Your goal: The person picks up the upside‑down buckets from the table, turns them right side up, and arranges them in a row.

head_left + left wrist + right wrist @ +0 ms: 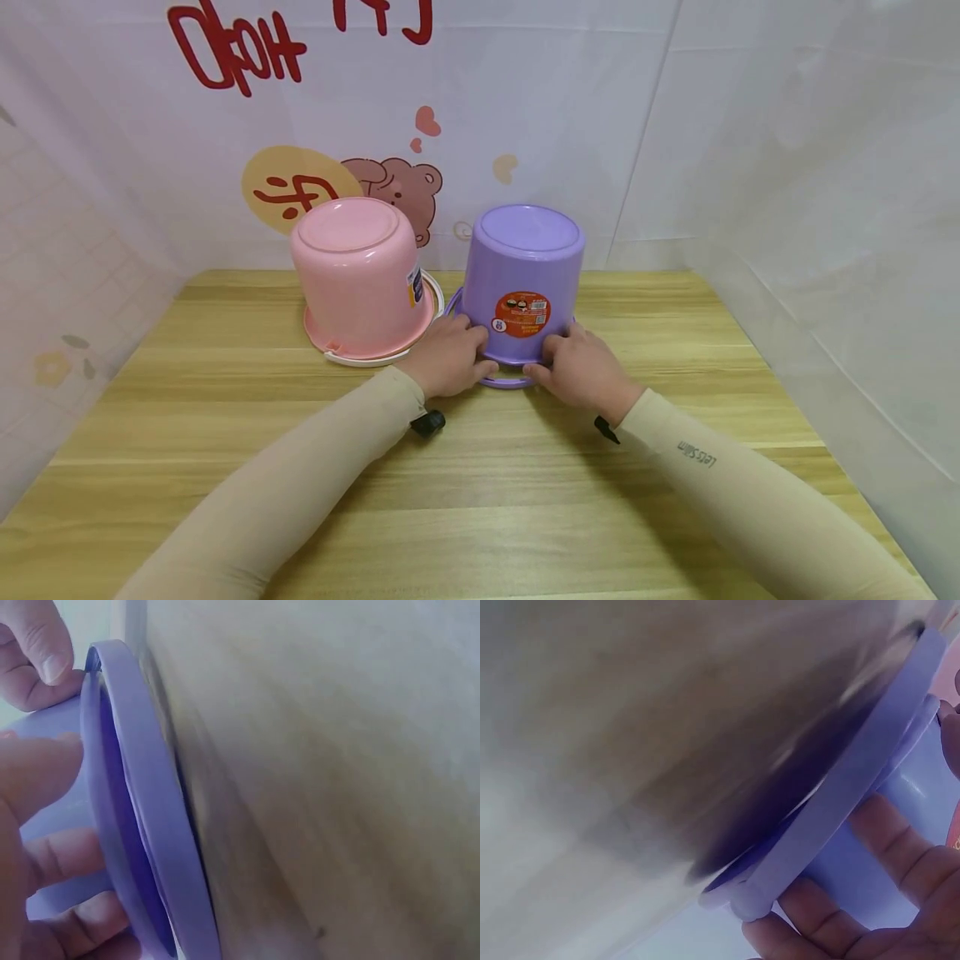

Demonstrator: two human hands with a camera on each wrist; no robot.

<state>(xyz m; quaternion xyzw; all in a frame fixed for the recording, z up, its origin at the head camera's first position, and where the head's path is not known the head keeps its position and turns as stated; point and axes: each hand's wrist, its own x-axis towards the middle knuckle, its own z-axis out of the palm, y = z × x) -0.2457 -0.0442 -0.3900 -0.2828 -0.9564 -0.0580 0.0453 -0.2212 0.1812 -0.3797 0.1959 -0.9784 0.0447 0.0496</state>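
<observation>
A purple bucket [525,275] is upside down on the wooden table, a round red sticker [521,314] on its near side. My left hand [448,354] grips the left side of its rim, and my right hand [583,371] grips the right side. In the left wrist view, fingers lie along the wall just behind the rim [105,825], and the dark inside shows between the rim and the handle [161,795]. In the right wrist view, fingertips [885,821] sit beneath the rim near the handle's hinge, and a shadowed gap shows below the mouth.
To the left, a pink bucket [356,283] also stands upside down, its white handle [367,361] lying round its rim. The wooden table [465,517] reaches back to a white printed curtain [570,100], with more white sheeting [840,208] along the right side.
</observation>
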